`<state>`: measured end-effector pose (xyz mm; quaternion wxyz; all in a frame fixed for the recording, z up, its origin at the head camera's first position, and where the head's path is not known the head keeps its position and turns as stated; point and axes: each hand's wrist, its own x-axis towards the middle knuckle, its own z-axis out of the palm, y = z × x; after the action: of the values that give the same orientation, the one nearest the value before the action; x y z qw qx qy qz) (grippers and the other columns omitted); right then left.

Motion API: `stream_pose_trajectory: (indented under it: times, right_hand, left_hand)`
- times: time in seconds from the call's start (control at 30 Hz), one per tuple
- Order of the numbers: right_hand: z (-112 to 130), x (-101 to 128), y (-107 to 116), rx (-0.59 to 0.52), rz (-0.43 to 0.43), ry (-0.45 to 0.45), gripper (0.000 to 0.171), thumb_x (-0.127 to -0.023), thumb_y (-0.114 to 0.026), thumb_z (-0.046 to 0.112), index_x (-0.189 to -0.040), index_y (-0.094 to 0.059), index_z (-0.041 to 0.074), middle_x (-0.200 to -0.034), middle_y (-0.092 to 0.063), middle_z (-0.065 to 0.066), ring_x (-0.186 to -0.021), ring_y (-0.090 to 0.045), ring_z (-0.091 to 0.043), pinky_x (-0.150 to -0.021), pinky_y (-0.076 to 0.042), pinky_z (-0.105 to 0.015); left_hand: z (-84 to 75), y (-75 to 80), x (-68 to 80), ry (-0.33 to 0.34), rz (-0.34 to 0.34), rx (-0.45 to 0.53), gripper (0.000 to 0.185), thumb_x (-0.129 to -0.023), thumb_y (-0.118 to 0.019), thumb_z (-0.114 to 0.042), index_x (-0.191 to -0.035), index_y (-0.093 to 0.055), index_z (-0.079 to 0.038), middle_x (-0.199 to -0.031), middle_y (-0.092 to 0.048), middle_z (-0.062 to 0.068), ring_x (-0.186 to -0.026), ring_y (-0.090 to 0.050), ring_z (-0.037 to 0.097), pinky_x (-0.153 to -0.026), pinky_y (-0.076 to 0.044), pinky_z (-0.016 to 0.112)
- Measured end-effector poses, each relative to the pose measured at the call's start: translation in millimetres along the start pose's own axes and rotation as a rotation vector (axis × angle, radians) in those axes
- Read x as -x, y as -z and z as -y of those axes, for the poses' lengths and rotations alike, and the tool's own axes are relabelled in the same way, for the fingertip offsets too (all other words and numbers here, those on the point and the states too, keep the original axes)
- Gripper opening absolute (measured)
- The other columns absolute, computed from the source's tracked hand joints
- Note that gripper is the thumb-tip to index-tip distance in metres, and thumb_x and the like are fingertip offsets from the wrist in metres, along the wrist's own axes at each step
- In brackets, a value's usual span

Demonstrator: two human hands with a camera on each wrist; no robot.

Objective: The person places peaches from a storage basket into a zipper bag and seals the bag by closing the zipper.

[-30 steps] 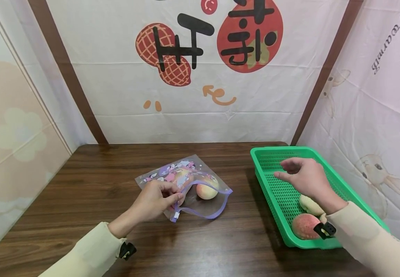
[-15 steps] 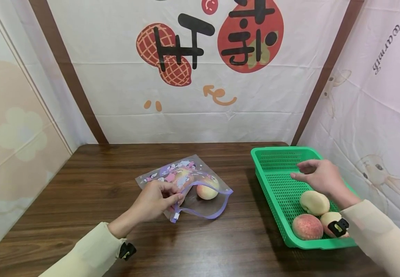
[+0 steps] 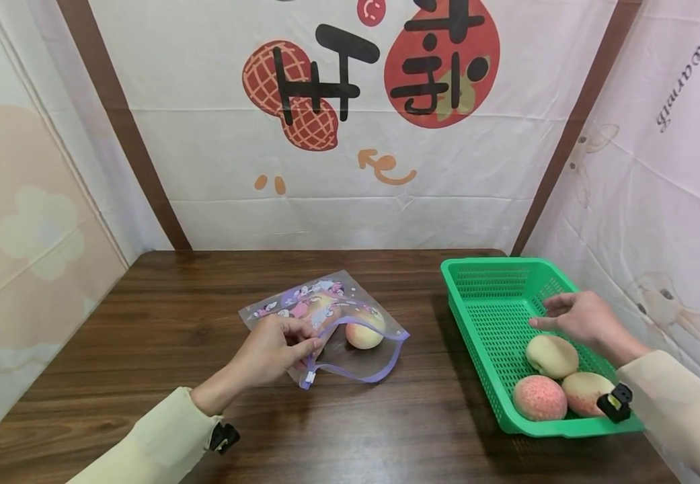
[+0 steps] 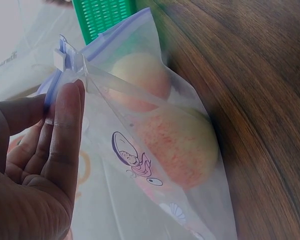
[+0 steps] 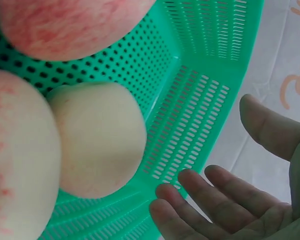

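L grip (image 3: pixel 274 348) pinches bag (image 3: pixel 333 308) rim, R grip (image 3: pixel 592 321) spread, empty, nr pale peach (image 3: pixel 552 356) in bskt (image 3: pixel 495 329).

Dark wood-grain table (image 3: pixel 156 316); white printed backdrop (image 3: pixel 204 154); 2 brown stripes (image 3: pixel 124 121).

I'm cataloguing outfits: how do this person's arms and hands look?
The left sleeve and right sleeve are long and cream-coloured. Each ends beside a small black device with a yellowish mark. Left hand and right hand are ungloved.
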<state>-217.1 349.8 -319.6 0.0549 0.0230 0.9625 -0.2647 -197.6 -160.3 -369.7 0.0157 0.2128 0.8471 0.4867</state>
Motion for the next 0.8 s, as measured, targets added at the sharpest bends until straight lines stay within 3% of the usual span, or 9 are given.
stream_pose_trajectory:
  times: [0.43,0.8]
  right_hand:
    - [-14,-3,8,0.09,0.061,-0.011,0.081,-0.086,-0.083,0.044,-0.133,-0.054,-0.016,-0.121,-0.065,-0.032,-0.113,-0.057,-0.054,-0.086,-0.054,-0.057]
    - [-17,-1,8,0.098,0.086,-0.018,0.082,-0.081,-0.087,0.042,-0.128,-0.057,-0.018,-0.119,-0.064,-0.034,-0.109,-0.059,-0.053,-0.084,-0.056,-0.053]
  left_hand:
    - [0.1,-0.6,0.7,0.006,-0.009,-0.015,0.017,-0.095,-0.075,-0.012,-0.08,-0.074,-0.003,-0.072,-0.068,0.003,-0.061,-0.067,0.018,-0.053,-0.059,0.033]
    - [-0.7,-1.3,-0.7,-0.007,-0.012,-0.041,0.018,-0.094,-0.076,-0.012,-0.079,-0.073,-0.003,-0.07,-0.067,0.002,-0.06,-0.067,0.017,-0.052,-0.058,0.029]
